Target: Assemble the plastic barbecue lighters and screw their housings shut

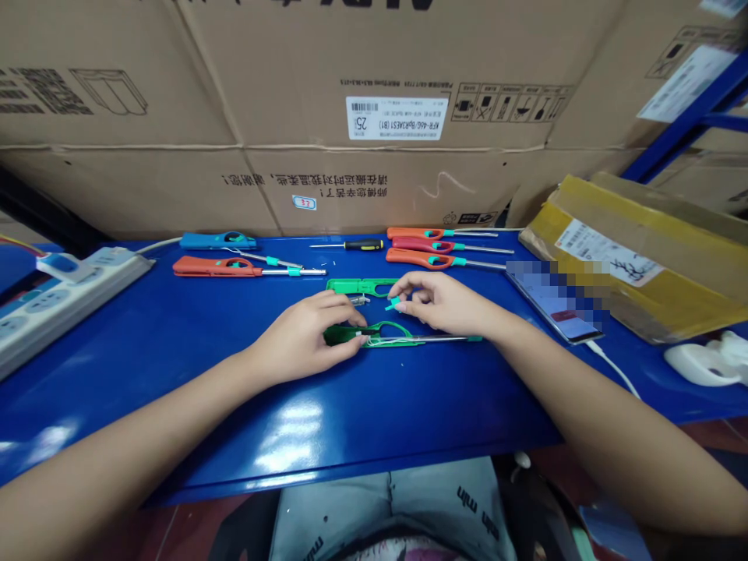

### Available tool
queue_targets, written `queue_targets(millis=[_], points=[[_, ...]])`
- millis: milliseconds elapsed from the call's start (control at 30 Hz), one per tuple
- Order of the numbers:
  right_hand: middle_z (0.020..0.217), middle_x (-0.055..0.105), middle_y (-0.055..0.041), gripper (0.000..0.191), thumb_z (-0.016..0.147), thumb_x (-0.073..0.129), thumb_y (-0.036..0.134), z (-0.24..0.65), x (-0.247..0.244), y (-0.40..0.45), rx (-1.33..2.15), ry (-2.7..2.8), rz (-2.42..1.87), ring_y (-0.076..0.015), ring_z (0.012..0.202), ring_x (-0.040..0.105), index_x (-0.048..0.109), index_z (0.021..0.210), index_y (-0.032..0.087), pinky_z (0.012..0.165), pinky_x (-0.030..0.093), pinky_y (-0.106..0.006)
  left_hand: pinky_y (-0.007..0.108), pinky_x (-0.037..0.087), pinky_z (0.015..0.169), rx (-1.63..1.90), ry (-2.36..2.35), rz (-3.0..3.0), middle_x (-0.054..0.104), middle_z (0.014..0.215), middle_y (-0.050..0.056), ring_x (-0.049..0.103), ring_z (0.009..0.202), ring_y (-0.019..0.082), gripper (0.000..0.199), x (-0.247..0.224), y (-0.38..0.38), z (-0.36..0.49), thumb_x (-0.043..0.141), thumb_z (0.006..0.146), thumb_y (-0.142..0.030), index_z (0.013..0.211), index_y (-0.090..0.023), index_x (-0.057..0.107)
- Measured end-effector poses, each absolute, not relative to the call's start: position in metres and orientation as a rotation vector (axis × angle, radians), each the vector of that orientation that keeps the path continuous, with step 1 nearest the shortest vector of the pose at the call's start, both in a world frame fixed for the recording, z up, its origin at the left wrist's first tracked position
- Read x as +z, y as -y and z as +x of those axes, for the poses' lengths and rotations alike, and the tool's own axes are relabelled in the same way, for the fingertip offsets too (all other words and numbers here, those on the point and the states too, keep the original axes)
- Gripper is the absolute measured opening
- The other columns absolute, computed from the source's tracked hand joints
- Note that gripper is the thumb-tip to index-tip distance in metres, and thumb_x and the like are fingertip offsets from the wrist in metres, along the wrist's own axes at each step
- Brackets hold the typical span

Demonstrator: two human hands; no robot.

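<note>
My left hand is closed around the handle end of an opened green gas lighter shell. Thin wires and a metal tube lie along it, the tube pointing right. Just above that shell, my right hand pinches a small teal trigger piece between thumb and fingertips. The matching green half shell rests on the blue table behind both hands. Between the two halves is a small metal part, partly hidden by my left fingers.
Orange and red lighters lie at the back right. A blue lighter and another orange-red lighter lie back left. Between them sits a screwdriver. A phone, taped carton and power strip flank the workspace.
</note>
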State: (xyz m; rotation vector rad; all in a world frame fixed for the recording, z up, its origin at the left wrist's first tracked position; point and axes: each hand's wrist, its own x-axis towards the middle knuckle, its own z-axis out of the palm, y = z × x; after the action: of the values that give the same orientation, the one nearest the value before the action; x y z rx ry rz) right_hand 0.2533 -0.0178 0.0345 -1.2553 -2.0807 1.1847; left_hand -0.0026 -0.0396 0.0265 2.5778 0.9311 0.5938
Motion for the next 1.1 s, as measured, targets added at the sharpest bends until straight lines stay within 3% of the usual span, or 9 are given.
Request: queue_targets(millis=[133,267,467,700,1100], points=[[0.068,0.057,0.0045,0.024,0.083,0.073,0.034,0.253,0.039,0.02,1.546,1.921,-1.282,-0.0088,0.051,0.053,0.06,0.095,0.018,0.046,0.045,-0.022,0.033,0.051,0.087,0.62,-0.934,2.513,0.072,0.093,0.004,0.065,0.093,0.02,0.015,0.021,0.04,-0.001,0.061,0.094,-0.031,0.095,-0.02,0.072],[0.058,0.056,0.0059,0.027,0.08,0.077,0.036,0.252,0.039,0.022,1.592,1.929,-1.31,-0.0079,0.047,0.051,0.062,0.091,0.016,0.044,0.043,-0.021,0.033,0.051,0.087,0.616,-0.932,2.481,0.072,0.092,0.003,0.065,0.093,0.019,0.013,0.02,0.04,0.0,0.063,0.093,-0.029,0.095,-0.02,0.072],[0.061,0.055,0.0067,0.022,0.083,0.074,0.032,0.248,0.035,0.02,1.593,1.952,-1.249,-0.0066,0.048,0.049,0.061,0.091,0.016,0.045,0.039,-0.019,0.032,0.052,0.085,0.602,-0.943,2.444,0.073,0.094,0.004,0.066,0.092,0.019,0.014,0.022,0.041,-0.001,0.064,0.092,-0.031,0.095,-0.02,0.073],[0.067,0.056,0.0049,0.024,0.082,0.073,0.035,0.25,0.032,0.018,1.56,2.057,-1.17,-0.0075,0.056,0.05,0.064,0.092,0.016,0.052,0.04,-0.021,0.025,0.051,0.07,0.655,-1.009,2.442,0.072,0.088,0.002,0.063,0.077,0.015,0.014,0.02,0.042,0.001,0.063,0.094,-0.03,0.096,-0.02,0.073],[0.07,0.06,0.0032,0.027,0.081,0.075,0.038,0.251,0.03,0.018,1.6,2.044,-1.151,-0.0087,0.058,0.052,0.066,0.094,0.015,0.054,0.043,-0.022,0.026,0.051,0.072,0.836,-0.902,2.476,0.075,0.087,0.003,0.063,0.076,0.014,0.014,0.026,0.05,0.003,0.065,0.095,-0.028,0.097,-0.018,0.075]])
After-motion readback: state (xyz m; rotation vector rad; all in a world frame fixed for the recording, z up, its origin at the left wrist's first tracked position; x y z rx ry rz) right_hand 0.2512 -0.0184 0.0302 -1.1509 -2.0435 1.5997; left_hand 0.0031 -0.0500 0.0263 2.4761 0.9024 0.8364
